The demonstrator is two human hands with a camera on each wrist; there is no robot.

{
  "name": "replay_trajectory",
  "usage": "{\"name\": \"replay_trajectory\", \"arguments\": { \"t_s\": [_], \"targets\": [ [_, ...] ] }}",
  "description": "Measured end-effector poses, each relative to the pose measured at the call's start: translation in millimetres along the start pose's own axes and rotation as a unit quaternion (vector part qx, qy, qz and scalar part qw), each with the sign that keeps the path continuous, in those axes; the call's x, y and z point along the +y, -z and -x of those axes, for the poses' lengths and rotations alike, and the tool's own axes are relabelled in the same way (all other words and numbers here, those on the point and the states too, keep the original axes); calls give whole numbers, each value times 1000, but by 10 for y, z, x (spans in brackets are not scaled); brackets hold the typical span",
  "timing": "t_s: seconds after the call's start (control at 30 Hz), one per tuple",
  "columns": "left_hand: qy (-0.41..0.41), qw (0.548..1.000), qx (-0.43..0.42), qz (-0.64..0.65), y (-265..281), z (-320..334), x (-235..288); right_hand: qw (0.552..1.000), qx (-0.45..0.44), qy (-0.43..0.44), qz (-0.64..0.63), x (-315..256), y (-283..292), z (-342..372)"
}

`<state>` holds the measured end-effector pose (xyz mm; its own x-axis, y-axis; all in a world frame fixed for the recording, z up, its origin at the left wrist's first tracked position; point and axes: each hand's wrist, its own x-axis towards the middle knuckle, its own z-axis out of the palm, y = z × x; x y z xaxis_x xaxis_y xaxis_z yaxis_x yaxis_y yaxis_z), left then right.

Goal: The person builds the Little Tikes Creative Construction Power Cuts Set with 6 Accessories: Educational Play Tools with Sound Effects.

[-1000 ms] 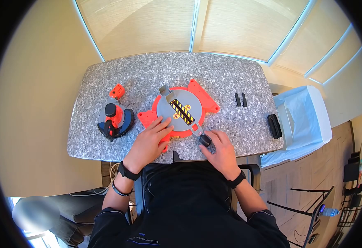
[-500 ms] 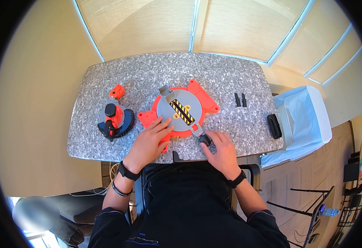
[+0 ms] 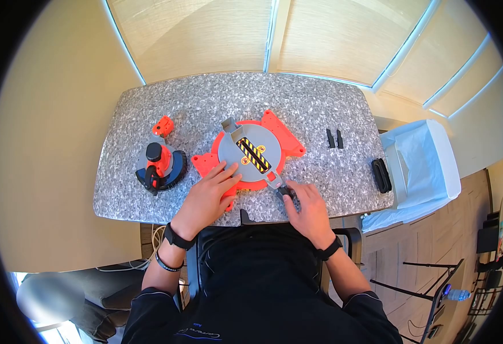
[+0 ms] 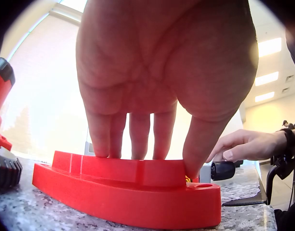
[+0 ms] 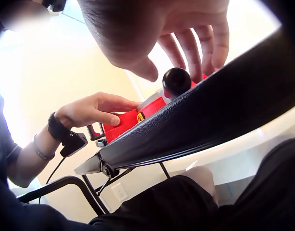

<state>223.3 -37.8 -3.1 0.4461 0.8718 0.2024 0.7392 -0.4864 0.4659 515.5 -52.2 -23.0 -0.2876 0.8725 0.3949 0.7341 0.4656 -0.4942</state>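
Observation:
A toy miter saw base (image 3: 286,137), red-orange with a grey round turntable (image 3: 228,150), lies in the middle of the table. A yellow-and-black striped slot plate (image 3: 253,155) runs across the turntable. My left hand (image 3: 206,198) rests on the base's near left, fingers straight on the turntable and thumb at its red front. In the left wrist view the fingertips press down behind the red edge (image 4: 133,199). My right hand (image 3: 309,213) pinches the black knob (image 5: 177,82) at the base's front arm, thumb on one side and fingers on the other.
The toy saw head (image 3: 158,163), with a black guard and red handle, stands at the left. Two small black parts (image 3: 335,139) lie at the right, and a black folded item (image 3: 381,175) by the right edge. A lined bin (image 3: 420,163) stands beyond it.
My right thumb and fingers have closed in over the black knob and now cover more of it. My left hand and the base have stayed where they were.

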Motion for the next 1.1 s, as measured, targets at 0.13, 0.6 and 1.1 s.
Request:
{"name": "replay_trajectory", "arguments": {
  "t_s": [0.13,0.6,1.1],
  "targets": [
    [-3,1000,1,-2,1,-3,-4,1000,4,25,8,-59,53,-30],
    [-6,1000,5,-2,-12,10,19,1000,-4,-6,3,-25,32,7],
    [-3,1000,3,0,-15,17,41,1000,-9,-22,5,10,29,54]
  ]
}}
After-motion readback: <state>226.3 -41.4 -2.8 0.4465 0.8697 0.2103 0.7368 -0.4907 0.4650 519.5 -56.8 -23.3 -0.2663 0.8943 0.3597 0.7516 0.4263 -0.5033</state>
